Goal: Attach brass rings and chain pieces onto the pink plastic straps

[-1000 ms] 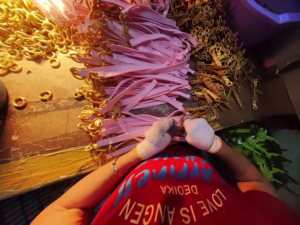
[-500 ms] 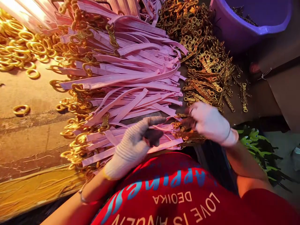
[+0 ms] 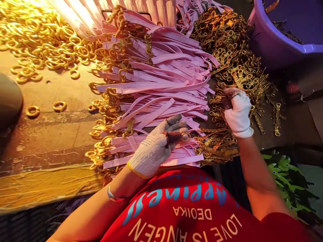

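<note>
My left hand, in a white knit glove with dark-stained fingertips, is over the lower pink straps. Its thumb and fingers pinch a small gold ring-ended link. My right hand, gloved too, has its fingers curled at the near edge of the pile of gold chain-like links; whatever is in its fingertips is hidden. The pink straps lie side by side in a stack, many with gold rings at their left ends. More gold links lie at the straps' right ends, between my hands.
Loose gold rings are heaped at the upper left of the worktable. A purple tub stands at the upper right. Green leaf-shaped pieces lie low on the right. A rounded object juts in at the left edge.
My right hand has moved from the straps' right ends up and away to the link pile. My left hand stays over the straps, now showing a ring-ended link. The view has shifted left.
</note>
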Demonstrator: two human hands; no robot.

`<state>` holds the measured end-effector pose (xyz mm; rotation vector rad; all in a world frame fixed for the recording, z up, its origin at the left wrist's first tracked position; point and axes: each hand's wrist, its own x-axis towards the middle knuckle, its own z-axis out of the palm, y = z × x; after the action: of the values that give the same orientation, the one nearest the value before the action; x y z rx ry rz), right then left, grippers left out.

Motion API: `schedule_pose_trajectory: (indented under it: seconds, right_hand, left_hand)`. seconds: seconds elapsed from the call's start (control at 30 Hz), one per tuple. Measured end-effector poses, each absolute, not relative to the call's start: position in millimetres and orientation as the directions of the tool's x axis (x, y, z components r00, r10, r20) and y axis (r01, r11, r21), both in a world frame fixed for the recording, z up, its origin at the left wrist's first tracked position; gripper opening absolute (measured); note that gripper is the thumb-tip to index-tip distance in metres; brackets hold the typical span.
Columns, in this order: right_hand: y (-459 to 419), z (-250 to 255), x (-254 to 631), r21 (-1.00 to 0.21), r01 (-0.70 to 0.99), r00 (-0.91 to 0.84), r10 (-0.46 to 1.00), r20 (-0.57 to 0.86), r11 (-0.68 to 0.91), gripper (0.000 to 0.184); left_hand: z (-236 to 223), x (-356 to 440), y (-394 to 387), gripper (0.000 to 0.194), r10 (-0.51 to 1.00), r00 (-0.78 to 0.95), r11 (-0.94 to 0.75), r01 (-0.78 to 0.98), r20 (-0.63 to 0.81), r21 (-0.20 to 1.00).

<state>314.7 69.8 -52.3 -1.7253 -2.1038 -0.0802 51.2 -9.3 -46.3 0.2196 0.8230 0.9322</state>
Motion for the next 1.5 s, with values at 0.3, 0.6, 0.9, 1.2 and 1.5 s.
schedule_pose_trajectory:
  seconds: [0.3,0.6,0.9,1.2,1.5]
  right_hand:
    - [-31,-34,237,-0.883,0.421,-0.309,0.948,0.075,0.207,0.032]
    - [-54,-35,224,-0.525,0.774,-0.351,0.930,0.109,0.354,0.045]
    - [-48,-29,218,-0.192,0.907,-0.404,0.904,-0.141,0.375,0.011]
    - [-29,-43,253,-0.566,0.800,-0.135,0.979,0.151,0.198,0.032]
    - [-31,-44,264,-0.667,0.619,-0.264,0.910,0.321,0.415,0.046]
  left_hand:
    - [-45,62,-27,0.060,0.917,0.225,0.398,-0.547,-0.329,0.737]
    - [-40,63,-46,0.040,0.915,0.198,0.396,-0.286,-0.350,0.873]
    - [-46,53,-25,0.029,0.898,0.187,0.428,-0.155,-0.399,0.890]
    - [-55,28,62,0.025,0.983,0.183,-0.142,0.786,-0.007,0.602]
    - [-41,30,26,0.010,0.986,0.167,-0.111,0.741,-0.022,0.662]
